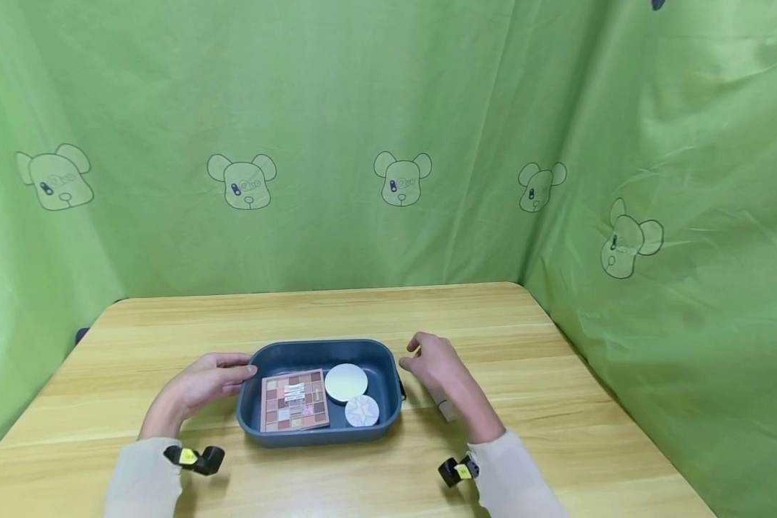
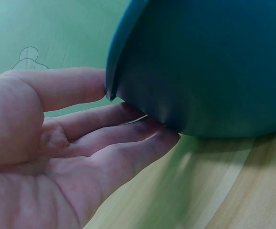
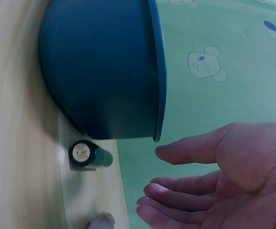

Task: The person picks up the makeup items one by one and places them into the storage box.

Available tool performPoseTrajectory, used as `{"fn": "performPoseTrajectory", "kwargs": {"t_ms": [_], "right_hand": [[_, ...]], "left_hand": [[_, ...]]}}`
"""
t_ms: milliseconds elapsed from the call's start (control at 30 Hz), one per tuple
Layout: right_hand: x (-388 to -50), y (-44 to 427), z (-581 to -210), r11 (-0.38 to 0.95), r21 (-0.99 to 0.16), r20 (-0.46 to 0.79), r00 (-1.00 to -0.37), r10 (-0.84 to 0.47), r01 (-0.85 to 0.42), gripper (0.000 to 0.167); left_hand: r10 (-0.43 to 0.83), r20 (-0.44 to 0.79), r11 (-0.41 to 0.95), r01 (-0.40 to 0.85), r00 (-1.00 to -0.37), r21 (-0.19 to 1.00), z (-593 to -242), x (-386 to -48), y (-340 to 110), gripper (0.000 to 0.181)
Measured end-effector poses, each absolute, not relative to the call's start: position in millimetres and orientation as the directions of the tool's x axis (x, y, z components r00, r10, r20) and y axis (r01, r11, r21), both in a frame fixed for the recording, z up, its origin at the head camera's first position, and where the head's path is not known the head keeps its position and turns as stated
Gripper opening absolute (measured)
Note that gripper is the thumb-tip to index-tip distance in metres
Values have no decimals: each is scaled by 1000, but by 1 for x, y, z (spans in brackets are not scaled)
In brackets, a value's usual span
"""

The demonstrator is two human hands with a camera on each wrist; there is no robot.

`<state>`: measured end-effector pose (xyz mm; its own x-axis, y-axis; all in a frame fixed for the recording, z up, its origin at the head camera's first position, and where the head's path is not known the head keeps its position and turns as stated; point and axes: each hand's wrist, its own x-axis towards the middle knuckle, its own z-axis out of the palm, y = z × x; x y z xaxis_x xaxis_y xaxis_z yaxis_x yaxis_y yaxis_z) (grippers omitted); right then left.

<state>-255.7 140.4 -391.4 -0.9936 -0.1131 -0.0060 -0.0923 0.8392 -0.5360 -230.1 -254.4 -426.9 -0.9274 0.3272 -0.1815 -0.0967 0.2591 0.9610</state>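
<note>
A dark blue storage box stands on the table. Inside lie an eyeshadow palette, a white round compact and a smaller round case with a star pattern. My left hand grips the box's left rim, the thumb at the lip and the other fingers against the outer wall. Just off the right end hovers my right hand, fingers loosely bent and holding nothing. A small tube with a black end lies beside the box, below that hand.
A pale small object lies by the right wrist, partly hidden by it. The wooden table is enclosed at the back and right by a green curtain printed with bear faces.
</note>
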Motion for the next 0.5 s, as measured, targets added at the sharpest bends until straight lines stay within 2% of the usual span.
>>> {"fn": "performPoseTrajectory", "kwargs": {"t_ms": [267,500], "right_hand": [[-260,145,-395,878,-476,-44,-995,-85,-54,40],[-262,152,-400,903,-430,-144,-988,-63,5,49]], "left_hand": [[319,-181,254,-100,-930,962,-427,-230,-255,63],[321,-180,252,-100,-930,963,-427,-230,-255,64]]}}
